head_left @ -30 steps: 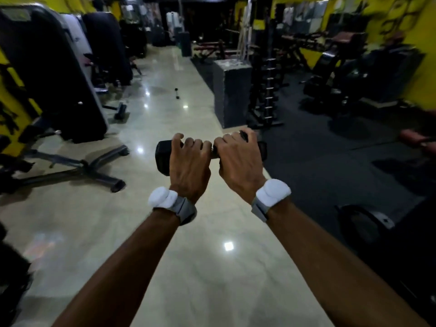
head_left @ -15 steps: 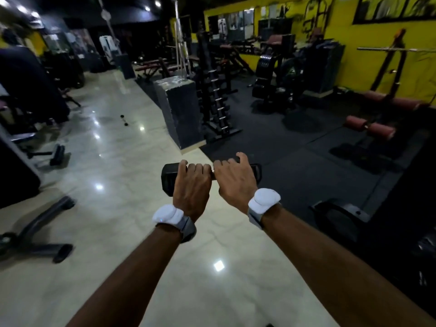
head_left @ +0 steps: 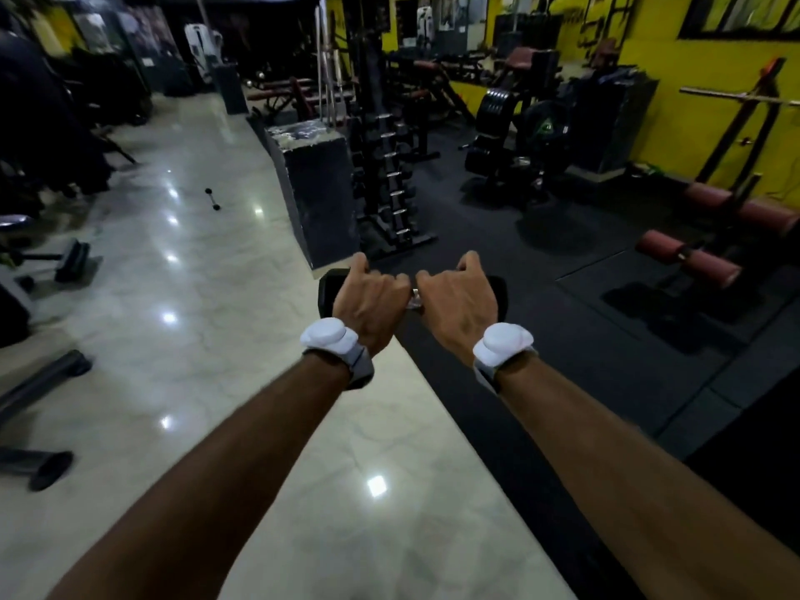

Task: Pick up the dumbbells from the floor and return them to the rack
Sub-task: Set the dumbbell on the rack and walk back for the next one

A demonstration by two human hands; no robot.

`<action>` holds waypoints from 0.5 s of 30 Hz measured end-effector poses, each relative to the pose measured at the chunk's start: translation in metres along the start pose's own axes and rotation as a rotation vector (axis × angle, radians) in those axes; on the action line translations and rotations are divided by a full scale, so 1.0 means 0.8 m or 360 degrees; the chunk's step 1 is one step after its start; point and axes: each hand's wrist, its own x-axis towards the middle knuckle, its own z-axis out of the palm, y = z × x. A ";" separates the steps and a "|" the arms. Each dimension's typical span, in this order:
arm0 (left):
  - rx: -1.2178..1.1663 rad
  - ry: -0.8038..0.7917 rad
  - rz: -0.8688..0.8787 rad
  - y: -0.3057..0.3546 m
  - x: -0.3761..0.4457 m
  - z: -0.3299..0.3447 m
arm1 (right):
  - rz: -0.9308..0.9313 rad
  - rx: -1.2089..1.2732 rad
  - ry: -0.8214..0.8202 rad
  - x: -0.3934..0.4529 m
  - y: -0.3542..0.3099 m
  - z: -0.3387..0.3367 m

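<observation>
Left hand [head_left: 368, 303], right hand [head_left: 459, 303] grip dumbbell [head_left: 327, 294].

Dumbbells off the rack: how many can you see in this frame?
2. One dumbbell is gripped by the left hand and right hand; a small dumbbell lies on the tiled floor. Others may be hidden.

Yellow walls [head_left: 649, 58], glossy marble floor [head_left: 195, 339]
</observation>
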 end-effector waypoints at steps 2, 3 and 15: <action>0.0023 0.0043 0.0023 0.006 0.037 0.005 | 0.0033 -0.0007 0.0032 0.018 0.029 0.011; 0.0032 0.0046 0.0023 0.006 0.053 0.010 | 0.0049 -0.0023 0.0015 0.027 0.039 0.015; -0.0102 0.0024 0.0218 0.038 0.319 0.128 | 0.0228 -0.0120 -0.0280 0.177 0.199 0.168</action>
